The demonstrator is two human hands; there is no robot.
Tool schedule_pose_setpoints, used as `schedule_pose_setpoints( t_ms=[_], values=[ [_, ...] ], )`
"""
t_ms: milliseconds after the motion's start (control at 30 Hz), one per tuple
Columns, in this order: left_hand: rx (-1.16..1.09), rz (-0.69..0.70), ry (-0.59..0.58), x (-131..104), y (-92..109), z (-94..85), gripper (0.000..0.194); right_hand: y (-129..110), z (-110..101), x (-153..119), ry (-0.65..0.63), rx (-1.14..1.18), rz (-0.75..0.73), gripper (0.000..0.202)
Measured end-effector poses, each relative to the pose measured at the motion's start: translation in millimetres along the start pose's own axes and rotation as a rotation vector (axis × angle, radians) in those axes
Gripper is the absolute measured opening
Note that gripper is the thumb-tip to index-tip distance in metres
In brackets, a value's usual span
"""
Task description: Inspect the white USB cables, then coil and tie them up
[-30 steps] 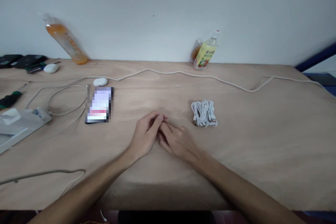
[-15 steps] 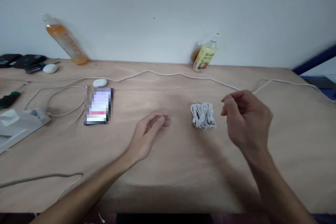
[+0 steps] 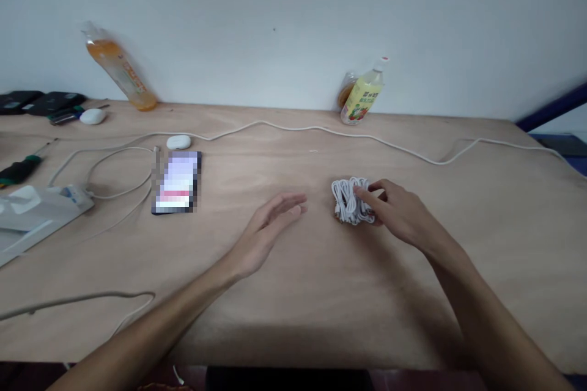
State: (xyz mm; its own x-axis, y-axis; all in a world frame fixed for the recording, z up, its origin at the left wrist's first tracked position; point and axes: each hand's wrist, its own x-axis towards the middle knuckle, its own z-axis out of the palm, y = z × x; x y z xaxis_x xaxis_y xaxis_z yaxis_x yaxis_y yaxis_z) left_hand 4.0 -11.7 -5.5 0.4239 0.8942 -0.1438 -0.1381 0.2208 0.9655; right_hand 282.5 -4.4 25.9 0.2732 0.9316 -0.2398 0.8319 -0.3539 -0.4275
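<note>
Several coiled white USB cables (image 3: 347,200) lie side by side in a compact bundle on the wooden table. My right hand (image 3: 393,206) is at the bundle's right end, thumb across the top and fingers round the right side, closed on it. The fingertips on the far side are partly hidden. Left of the cables, with a gap between, my left hand (image 3: 270,229) hovers just over the tabletop. Its fingers are stretched out and apart from the thumb, and it holds nothing.
A phone (image 3: 178,182) and a white earbud case (image 3: 178,142) lie left, near a screwdriver (image 3: 21,169) and a white box (image 3: 36,220). A long white cord (image 3: 293,129) crosses the back. Two bottles, orange (image 3: 121,73) and yellow (image 3: 364,96), lean on the wall.
My right hand has moved left and down onto the cable bundle and closed on its right end. My left hand has shifted slightly right, its fingers straighter.
</note>
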Motion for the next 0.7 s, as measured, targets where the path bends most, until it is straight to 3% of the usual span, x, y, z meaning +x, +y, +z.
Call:
schedule_pose_setpoints(
  t_ms=[133,333,567,700],
  values=[
    [0.051,-0.02,-0.015,1,0,0.1,0.038,-9,9,-2,-0.042,0.112,-0.121,0.042],
    [0.109,0.065,-0.01,5,1,-2.2,0.037,-41,27,-12,-0.085,0.151,-0.156,0.036],
    [0.274,0.15,0.21,6,-6,-4.3,0.019,-50,36,-12,-0.194,0.336,-0.241,0.031],
    [0.343,0.138,0.266,6,-4,-4.7,0.015,-52,38,-12,-0.248,0.448,-0.232,0.024]
  ],
)
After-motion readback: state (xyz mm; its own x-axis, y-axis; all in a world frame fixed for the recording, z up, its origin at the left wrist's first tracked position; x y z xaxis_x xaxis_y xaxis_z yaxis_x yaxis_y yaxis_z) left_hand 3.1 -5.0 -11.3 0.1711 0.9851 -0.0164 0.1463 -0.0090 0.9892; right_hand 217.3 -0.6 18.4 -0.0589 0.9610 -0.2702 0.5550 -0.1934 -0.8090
